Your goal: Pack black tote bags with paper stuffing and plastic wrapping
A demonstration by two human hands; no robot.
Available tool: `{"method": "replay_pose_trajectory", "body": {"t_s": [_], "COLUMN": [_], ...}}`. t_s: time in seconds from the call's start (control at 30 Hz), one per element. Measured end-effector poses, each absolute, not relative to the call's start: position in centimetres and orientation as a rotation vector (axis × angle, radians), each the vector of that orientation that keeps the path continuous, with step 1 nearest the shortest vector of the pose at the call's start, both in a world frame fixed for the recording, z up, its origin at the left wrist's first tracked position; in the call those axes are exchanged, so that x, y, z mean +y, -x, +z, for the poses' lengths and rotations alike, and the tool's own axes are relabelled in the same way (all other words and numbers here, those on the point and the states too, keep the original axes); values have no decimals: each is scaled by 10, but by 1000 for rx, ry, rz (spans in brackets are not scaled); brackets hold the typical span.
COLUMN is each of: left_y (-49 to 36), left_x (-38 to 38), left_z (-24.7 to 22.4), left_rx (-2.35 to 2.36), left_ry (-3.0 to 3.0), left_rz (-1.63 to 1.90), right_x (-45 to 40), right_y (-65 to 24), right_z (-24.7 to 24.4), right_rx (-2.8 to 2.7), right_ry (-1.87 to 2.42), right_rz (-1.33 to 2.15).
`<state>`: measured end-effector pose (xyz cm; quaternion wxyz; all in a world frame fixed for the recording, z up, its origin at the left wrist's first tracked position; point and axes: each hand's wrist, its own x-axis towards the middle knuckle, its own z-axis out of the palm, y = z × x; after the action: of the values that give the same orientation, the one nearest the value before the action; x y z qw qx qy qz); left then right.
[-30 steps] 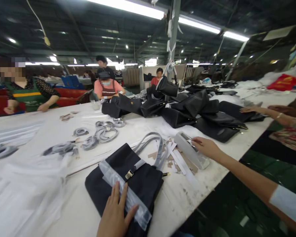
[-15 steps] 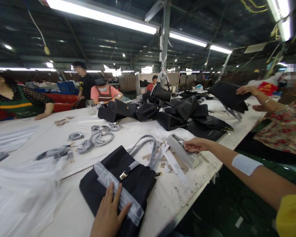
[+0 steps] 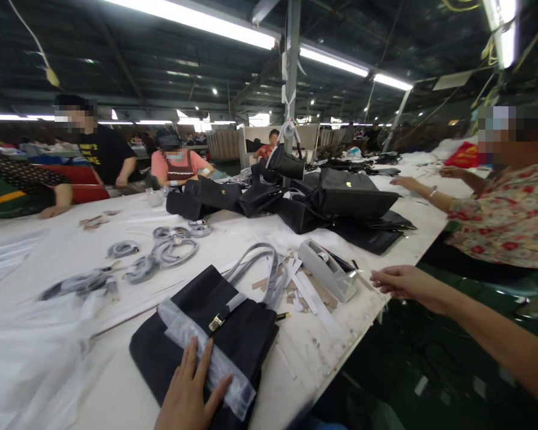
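Observation:
My left hand [image 3: 189, 388] lies open on a black handbag [image 3: 183, 298], fingers spread over the clear plastic wrap [image 3: 210, 361] across its flap. A gold clasp [image 3: 216, 322] shows above that wrap, and the bag's wrapped handles [image 3: 269, 269] stretch away over the table. Off the table's right edge, my right hand [image 3: 401, 283] is closed in a pinch. A faint strip, seemingly clear tape, runs between its fingertips and the grey tape dispenser [image 3: 327, 272]; it is barely visible. Paper scraps [image 3: 305, 289] lie left of the dispenser.
A pile of black bags [image 3: 287, 203] covers the table's middle. Coiled wrapped straps [image 3: 174, 251] lie at left, with white sheeting [image 3: 31, 352] nearer me. A co-worker in a flowered top [image 3: 506, 215] reaches over the right edge; other people [image 3: 179, 158] are across the table.
My right hand has drawn away from the tape dispenser to the right. The co-worker at right has let go of a black bag, which now lies on the pile. My left hand stays on the handbag.

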<state>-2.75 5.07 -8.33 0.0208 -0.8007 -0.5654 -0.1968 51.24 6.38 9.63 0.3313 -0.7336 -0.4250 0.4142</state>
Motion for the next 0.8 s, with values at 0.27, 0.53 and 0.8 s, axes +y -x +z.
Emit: {"method": "replay_pose_trajectory", "body": {"t_s": [0.27,0.53,0.8], "left_y": [24,21,15], "left_x": [47,39,37], "left_z": [-76,-68,-63], "left_rx": [-1777,-1828,-1982], "left_ry": [2473,2443,2437], "left_rz": [-628,-679,-654], "right_x": [51,51,58], "right_y": [-512,-543,-476], "right_z": [11,29,107], "right_rx": [-1164,-1503,-2526], "right_ry": [1927,2019,1656], "right_rz": [820,506,115]}}
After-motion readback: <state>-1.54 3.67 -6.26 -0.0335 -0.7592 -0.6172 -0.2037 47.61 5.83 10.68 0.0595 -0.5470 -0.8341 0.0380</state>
